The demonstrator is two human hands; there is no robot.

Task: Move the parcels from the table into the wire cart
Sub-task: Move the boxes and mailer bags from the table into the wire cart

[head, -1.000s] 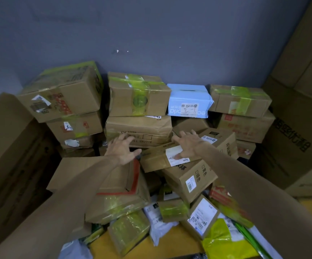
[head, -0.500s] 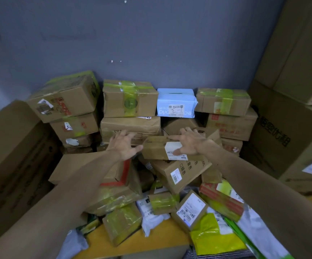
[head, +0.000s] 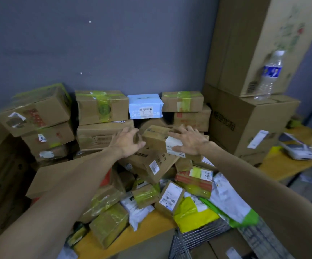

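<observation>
A heap of taped cardboard parcels and plastic mail bags covers the yellow table point(head: 156, 218) against a grey wall. I hold a small brown box with a white label point(head: 156, 140) between both hands, just above the middle of the heap. My left hand point(head: 128, 142) grips its left end, fingers over the top and thumb in front. My right hand point(head: 188, 142) clasps its right end, fingers spread over the top and thumb on the label. The wire cart point(head: 198, 238) shows at the bottom edge, right of centre, under the table's front edge.
Large cartons point(head: 245, 128) stack up at the right, with a water bottle point(head: 269, 75) standing on one. A white handheld device point(head: 297, 150) lies on the side table. A big carton point(head: 0, 165) stands at the left. A light blue pack point(head: 145, 106) tops the back row.
Both hands closed on the small labelled box and raised it off the pile. The view pulled back and turned right, bringing the wire cart and the water bottle into sight.
</observation>
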